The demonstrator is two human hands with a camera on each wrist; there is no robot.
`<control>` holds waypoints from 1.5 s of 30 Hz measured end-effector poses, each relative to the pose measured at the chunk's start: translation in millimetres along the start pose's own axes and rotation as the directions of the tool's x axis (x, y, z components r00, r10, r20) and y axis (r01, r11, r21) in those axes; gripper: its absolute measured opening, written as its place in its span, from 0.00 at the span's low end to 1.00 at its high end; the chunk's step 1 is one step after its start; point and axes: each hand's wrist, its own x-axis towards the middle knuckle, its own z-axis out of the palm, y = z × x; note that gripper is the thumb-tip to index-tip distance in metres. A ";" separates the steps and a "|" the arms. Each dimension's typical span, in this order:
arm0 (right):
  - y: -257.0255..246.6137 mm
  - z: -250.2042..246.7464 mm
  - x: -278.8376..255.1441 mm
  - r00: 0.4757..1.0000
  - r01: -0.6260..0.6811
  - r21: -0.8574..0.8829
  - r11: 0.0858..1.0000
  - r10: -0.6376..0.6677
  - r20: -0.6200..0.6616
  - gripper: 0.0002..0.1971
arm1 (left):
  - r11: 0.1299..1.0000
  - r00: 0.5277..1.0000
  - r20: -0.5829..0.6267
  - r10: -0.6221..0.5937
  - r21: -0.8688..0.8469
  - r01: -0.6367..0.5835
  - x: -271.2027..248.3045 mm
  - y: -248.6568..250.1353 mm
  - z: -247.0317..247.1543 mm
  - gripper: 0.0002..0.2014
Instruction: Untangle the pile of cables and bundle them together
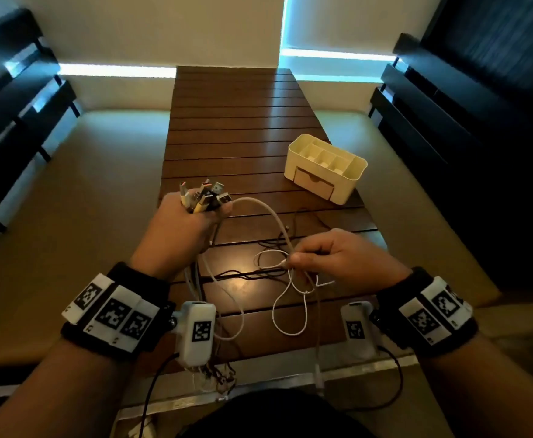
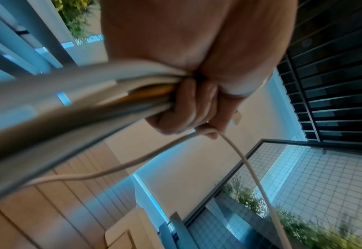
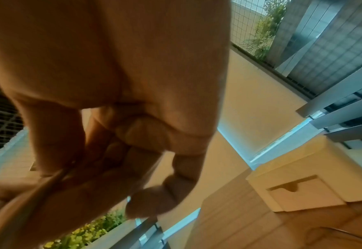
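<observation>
Head view: left hand [image 1: 185,221] fisted round gathered cable bundle [image 1: 202,197], plugs up, at 11 o'clock over slatted wooden bench [image 1: 236,121]. Right hand [image 1: 334,257] fingers [image 1: 303,252] pinch thick white cable [image 1: 271,216]. Advise drawing it free slowly, clearing thin white loops [image 1: 290,311] at 6 o'clock.

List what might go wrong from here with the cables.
1. The left hand grips many plug ends at once; tugging the white cable with the right hand may pull one loose from the fist.
2. The white cable's loops cross dark cables on the table; pulling could tighten a knot.
3. Cable ends hanging off the near table edge may snag.
</observation>
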 end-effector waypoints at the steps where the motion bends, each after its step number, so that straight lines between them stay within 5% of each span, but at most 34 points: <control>1: 4.2 2.4 -5.0 0.998 -0.049 -0.025 0.998 0.050 0.041 0.11 | 1.000 0.999 0.051 -0.015 0.017 0.014 1.5 -3.3 3.2 0.14; 5: 13.5 4.8 -21.4 0.985 -0.173 -0.170 0.970 0.166 -0.054 0.19 | 0.991 0.956 0.266 -0.126 0.082 0.108 0.2 -12.4 24.8 0.10; 9: 4.3 9.6 -25.9 0.959 -0.109 -0.080 0.991 0.084 -0.269 0.16 | 0.990 0.911 0.393 -0.126 0.114 0.088 -6.1 -14.6 49.9 0.11; 15: 12.2 38.7 -20.7 0.963 -0.091 -0.062 0.994 0.072 -0.259 0.07 | 0.994 0.915 0.389 -0.103 0.060 0.086 -6.9 -15.8 53.3 0.11; 18: 23.0 47.0 -22.0 0.973 -0.223 -0.106 0.969 0.214 -0.093 0.08 | 0.989 0.963 0.248 -0.108 -0.068 0.129 -4.2 -20.9 38.4 0.07; 22: 33.9 49.5 -15.5 0.899 -0.385 -0.394 0.835 0.436 0.046 0.18 | 0.962 0.987 0.113 -0.114 -0.236 0.138 -2.5 -24.2 18.6 0.11; 26: 1.7 44.7 -3.2 0.956 -0.290 -0.120 0.949 0.283 -0.076 0.25 | 0.941 0.996 0.058 -0.074 -0.327 0.089 -9.6 -22.8 15.5 0.12; 28: -16.9 54.4 4.7 0.978 -0.207 0.012 0.978 0.207 -0.020 0.30 | 0.917 0.997 0.050 -0.057 -0.393 0.072 -13.7 -18.4 16.3 0.09; 31: -33.7 85.1 17.1 0.981 -0.131 -0.010 0.991 0.132 0.141 0.38 | 0.843 0.998 0.051 -0.027 -0.536 0.050 -18.1 -7.5 15.3 0.07; 34: -32.1 107.6 27.1 0.969 -0.147 0.156 0.977 0.110 0.222 0.32 | 0.778 0.999 0.033 -0.013 -0.627 0.031 -20.0 2.3 7.5 0.09; 38: -23.6 113.7 31.7 0.928 -0.222 0.369 0.903 0.080 0.363 0.10 | 0.750 0.999 0.051 -0.011 -0.660 0.042 -24.0 -1.4 -3.4 0.09; 45: 1.4 120.3 50.9 0.890 -0.262 0.235 0.936 0.140 0.435 0.07 | 0.825 0.988 0.033 -0.153 -0.546 0.146 -34.6 -41.6 -22.3 0.08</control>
